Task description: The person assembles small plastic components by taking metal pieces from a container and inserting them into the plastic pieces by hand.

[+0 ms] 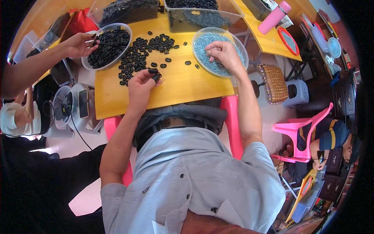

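Observation:
My left hand [141,86] is near the front of the yellow table [117,102], beside many small black oval parts [132,64] with holes. Black covers sit on its thumb and forefinger tips, which are pinched together; a small dark piece seems to show at them, too small to name. My right hand [227,56] hangs over a round clear tub [244,54] filled with thin light-blue pieces [212,43]. Its fingers are drawn together, and whatever they hold is hidden. To the left, a round bowl [130,39] is heaped with more black parts [109,48].
Another person's hand [82,45] reaches to the bowl from the left. Two clear bins [202,21] of black parts stand at the back. A pink bottle [274,17] and a red-rimmed tray [296,48] are on a side table. Another person sits at far right near a pink chair [298,134].

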`<state>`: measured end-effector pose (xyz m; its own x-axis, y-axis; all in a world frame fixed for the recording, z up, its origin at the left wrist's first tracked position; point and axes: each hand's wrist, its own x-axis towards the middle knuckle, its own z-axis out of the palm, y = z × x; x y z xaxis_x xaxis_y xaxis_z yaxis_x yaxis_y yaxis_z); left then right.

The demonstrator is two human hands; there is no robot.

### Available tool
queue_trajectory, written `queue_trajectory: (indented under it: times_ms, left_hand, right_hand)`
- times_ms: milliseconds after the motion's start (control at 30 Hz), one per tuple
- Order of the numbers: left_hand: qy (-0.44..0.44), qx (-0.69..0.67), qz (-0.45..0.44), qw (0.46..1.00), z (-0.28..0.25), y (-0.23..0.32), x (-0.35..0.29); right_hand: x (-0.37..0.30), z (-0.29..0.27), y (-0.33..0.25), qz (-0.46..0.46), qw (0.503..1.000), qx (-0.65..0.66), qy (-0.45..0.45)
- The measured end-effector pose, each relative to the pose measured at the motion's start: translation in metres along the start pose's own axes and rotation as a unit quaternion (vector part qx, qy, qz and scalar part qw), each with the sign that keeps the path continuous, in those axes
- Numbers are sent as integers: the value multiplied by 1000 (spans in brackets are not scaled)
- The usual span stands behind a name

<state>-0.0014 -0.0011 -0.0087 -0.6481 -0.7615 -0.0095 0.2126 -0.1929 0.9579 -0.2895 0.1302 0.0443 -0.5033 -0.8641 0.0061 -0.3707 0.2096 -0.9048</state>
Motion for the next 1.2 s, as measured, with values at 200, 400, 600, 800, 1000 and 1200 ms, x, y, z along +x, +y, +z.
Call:
queue_trajectory:
  times_ms: [200, 400, 600, 800, 1000, 1200]
  left_hand:
    - [-8, 16, 0, 1000, 0, 1, 0]
    - [-1, 15, -1, 1000, 1, 1, 0]
    - [-4, 4, 6, 1000, 1, -1, 0]
    - [1, 7, 1, 1000, 2, 1, 0]
    - [-10, 6, 6, 1000, 0, -2, 1]
    - [-3, -3, -4, 1000, -2, 0, -1]
  right_hand:
    - [0, 0, -4, 0, 999, -35, 18]
    - [3, -2, 3, -5, 998, -68, 16]
    - [5, -1, 7, -29, 994, -94, 48]
    - [1, 0, -2, -23, 993, -111, 25]
    - [-2, 2, -9, -24, 990, -133, 50]
    - [-4, 8, -17, -59, 985, -139, 84]
